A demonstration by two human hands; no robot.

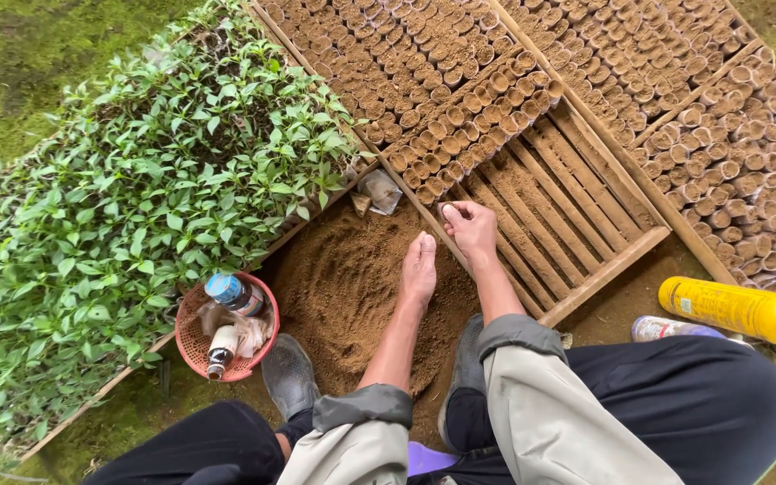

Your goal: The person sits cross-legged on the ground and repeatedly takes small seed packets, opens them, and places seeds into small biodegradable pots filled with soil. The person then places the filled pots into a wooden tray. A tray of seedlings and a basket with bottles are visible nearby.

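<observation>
My left hand [419, 268] reaches down with fingers together, its tips touching the heap of brown soil [348, 287] on the ground between my knees. My right hand [471, 226] hovers just above it at the edge of a wooden slatted frame [577, 224], fingers curled around a small soil-filled pot [446, 212]. Beyond the hand stand rows of small soil-filled pots [473, 117] packed inside the frame.
A bed of green seedlings [145, 198] fills the left. A red basket [192, 346] with a small bottle and a can sits by my left foot. A yellow bottle [738, 310] lies at right. More packed pots [729, 126] fill the right frames.
</observation>
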